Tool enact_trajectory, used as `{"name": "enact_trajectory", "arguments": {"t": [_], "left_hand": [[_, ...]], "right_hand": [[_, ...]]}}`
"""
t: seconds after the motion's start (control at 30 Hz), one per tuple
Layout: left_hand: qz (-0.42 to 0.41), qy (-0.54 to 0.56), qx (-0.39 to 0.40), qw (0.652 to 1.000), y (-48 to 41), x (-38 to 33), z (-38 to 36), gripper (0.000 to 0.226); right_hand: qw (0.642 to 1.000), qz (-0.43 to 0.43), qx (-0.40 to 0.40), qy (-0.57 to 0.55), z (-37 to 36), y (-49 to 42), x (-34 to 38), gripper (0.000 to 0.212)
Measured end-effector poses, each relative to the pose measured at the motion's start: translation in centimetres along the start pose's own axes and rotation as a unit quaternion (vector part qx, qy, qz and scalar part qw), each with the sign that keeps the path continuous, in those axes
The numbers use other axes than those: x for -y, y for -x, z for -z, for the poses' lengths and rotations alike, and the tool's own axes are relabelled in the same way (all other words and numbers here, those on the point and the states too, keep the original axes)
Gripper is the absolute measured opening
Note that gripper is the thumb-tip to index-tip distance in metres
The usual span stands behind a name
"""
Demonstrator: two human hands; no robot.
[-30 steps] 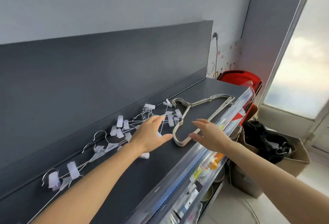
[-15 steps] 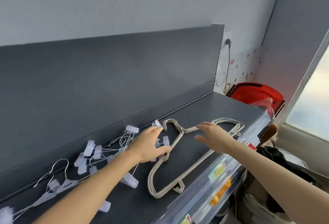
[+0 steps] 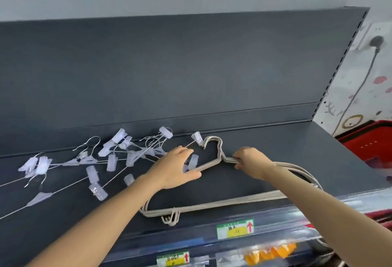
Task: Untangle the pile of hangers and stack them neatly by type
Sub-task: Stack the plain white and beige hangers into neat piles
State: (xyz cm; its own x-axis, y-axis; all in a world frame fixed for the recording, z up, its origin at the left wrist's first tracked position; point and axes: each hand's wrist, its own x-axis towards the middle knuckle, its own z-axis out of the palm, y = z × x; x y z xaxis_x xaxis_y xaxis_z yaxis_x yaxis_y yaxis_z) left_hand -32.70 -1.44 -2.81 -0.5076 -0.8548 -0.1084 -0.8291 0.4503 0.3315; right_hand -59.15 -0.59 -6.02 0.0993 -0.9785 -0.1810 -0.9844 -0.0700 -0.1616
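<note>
On the shelf, toward its front edge and right of the middle, lay the beige hangers, already nested as one stack, hooks pointing to the back edge. Along the back edge to the left sat the clip hangers, a loose tangle of wire and clear clips. One clip lay against the beige hooks and another sat just inside the left shoulder bars.

The right hand had its grip pinching the right shoulder bars just beside the neck, fingers curled on them. The left hand had its grip spread: fingers straight and reaching toward the clips, thumb lying on the left shoulder bars, not seen closing round them.

Step in hand, as judged: squaring the beige stack and freeing it from the clip tangle.

To do it well:
- Keep the right pinch across all the bars so none slips out of the nest.
- Use the left fingers to push the stray clips off toward the left end before shifting the stack.
- Slide the stack flat, not lifted, because the wire hooks snag easily.

The stack's bottom bars lay near the front edge and could tip off.
</note>
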Motion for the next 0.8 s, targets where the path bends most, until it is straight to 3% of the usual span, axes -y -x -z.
{"name": "enact_trajectory", "arguments": {"t": [0.2, 0.33, 0.47, 0.67, 0.8], "left_hand": [[0.023, 0.007, -0.006, 1.000, 0.9, -0.2, -0.1, 0.077], [0.027, 0.009, -0.013, 1.000, 1.1, -0.2, 0.0, 0.077], [0.008, -0.012, -0.017, 1.000, 1.4, -1.2, 0.4, 0.069], [-0.002, -0.081, -0.067, 0.994, 1.1, -2.5, 2.0, 0.022], [-0.023, -0.082, -0.077, 0.993, 1.2, -2.7, 2.5, 0.041]], "right_hand": [[0.999, 0.037, 0.022, 0.023, 0.1, -0.4, -0.2, 0.011], [0.999, 0.035, -0.003, -0.033, 1.2, 0.4, -0.3, 0.012], [0.990, 0.067, -0.086, -0.087, 3.3, 1.6, -0.2, 0.017], [0.966, 0.130, -0.220, -0.051, 3.8, 2.9, -0.3, 0.022], [0.946, 0.157, -0.277, -0.058, 4.5, 3.8, 0.0, 0.028]]}}
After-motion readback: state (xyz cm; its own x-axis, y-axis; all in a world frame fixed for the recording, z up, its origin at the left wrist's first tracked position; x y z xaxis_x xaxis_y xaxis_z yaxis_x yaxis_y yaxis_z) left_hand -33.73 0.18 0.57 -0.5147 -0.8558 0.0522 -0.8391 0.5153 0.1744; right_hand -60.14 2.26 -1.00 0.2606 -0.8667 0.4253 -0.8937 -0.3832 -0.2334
